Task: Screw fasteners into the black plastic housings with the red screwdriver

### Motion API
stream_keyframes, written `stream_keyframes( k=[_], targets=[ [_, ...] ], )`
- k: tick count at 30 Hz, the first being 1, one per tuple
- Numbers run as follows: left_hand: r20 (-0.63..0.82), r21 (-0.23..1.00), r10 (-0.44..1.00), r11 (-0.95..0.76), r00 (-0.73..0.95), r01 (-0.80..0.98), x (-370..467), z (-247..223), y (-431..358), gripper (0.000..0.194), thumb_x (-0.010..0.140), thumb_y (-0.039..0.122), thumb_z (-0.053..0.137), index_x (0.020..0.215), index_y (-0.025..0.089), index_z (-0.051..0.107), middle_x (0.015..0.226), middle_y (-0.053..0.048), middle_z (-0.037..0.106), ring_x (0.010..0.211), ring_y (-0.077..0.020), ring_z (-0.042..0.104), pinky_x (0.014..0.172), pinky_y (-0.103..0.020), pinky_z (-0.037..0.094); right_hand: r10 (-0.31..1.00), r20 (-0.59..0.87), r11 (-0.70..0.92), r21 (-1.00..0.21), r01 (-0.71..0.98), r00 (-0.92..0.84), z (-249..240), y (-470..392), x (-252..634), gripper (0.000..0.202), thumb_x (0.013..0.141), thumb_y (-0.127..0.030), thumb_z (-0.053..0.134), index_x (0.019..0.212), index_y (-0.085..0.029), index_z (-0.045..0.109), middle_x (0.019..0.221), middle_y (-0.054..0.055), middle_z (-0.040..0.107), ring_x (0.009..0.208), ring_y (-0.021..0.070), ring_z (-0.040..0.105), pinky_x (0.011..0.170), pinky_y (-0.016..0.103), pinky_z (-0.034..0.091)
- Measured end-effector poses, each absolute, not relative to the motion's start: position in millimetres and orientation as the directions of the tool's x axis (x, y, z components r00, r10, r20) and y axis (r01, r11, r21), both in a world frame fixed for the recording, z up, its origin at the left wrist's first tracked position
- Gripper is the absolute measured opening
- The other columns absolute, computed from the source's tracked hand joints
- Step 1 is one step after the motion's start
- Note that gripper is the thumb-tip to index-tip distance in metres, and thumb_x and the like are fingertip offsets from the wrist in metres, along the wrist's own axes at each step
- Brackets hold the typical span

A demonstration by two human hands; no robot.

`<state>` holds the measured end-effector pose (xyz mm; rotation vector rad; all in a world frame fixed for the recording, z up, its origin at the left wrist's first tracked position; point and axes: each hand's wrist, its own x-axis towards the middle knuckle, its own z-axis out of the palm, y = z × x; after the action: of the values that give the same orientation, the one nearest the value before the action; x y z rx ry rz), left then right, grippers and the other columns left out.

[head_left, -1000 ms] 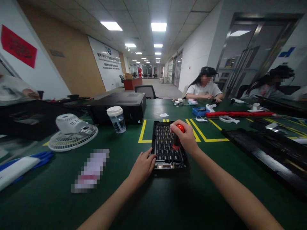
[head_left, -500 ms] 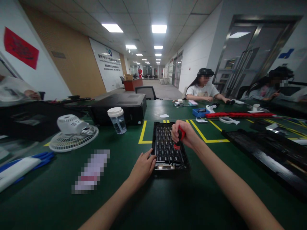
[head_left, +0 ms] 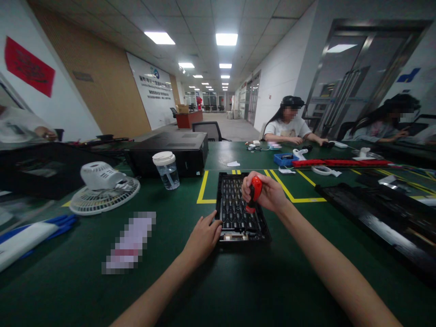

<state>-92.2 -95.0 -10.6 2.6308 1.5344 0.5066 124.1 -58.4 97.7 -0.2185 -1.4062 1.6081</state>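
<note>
A red and black tool (head_left: pixel 256 185) is held in the right hand (head_left: pixel 270 193), with the fingers wrapped around its handle. It is pointed down over the right part of a black tray (head_left: pixel 244 244), which is set in the middle of the green table (head_left: pixel 190 295). The tray's left side is touched by the left hand (head_left: pixel 201 236), its fingers loose and a little apart.

From the wearer's head, the single camera faces forward and down across the green table (head_left: pixel 269 286).
</note>
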Motion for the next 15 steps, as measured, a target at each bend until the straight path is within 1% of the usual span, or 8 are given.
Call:
stream_keyframes(
  k=[7, 15],
  targets=[
    [0.259, 0.207, 0.858, -0.498, 0.444, 0.842, -92.0, -10.0, -95.9, 0.037, 0.091, 0.032, 0.028, 0.111, 0.019, 0.058, 0.134, -0.011, 0.046, 0.126, -0.0195, 0.039, 0.105, -0.046, 0.029, 0.732, 0.445, 0.137, -0.838, -0.528, -0.516, 95.7, -59.7, 125.6, 0.026, 0.084, -0.029, 0.033, 0.081, -0.015, 0.055, 0.07, 0.005, 0.055, 0.06, 0.0161, 0.053, 0.058, 0.031, 0.042],
    [0.255, 0.222, 0.862, -0.494, 0.439, 0.84, -91.1, -7.9, -97.2, 0.037, 0.091, 0.031, 0.029, 0.111, 0.018, 0.058, 0.134, -0.013, 0.045, 0.125, -0.0208, 0.04, 0.105, -0.046, 0.029, 0.748, 0.446, 0.154, -0.838, -0.524, -0.492, 94.2, -64.3, 127.2, 0.026, 0.085, -0.03, 0.035, 0.084, -0.014, 0.055, 0.072, 0.005, 0.056, 0.061, 0.0155, 0.054, 0.058, 0.03, 0.042]
  ],
)
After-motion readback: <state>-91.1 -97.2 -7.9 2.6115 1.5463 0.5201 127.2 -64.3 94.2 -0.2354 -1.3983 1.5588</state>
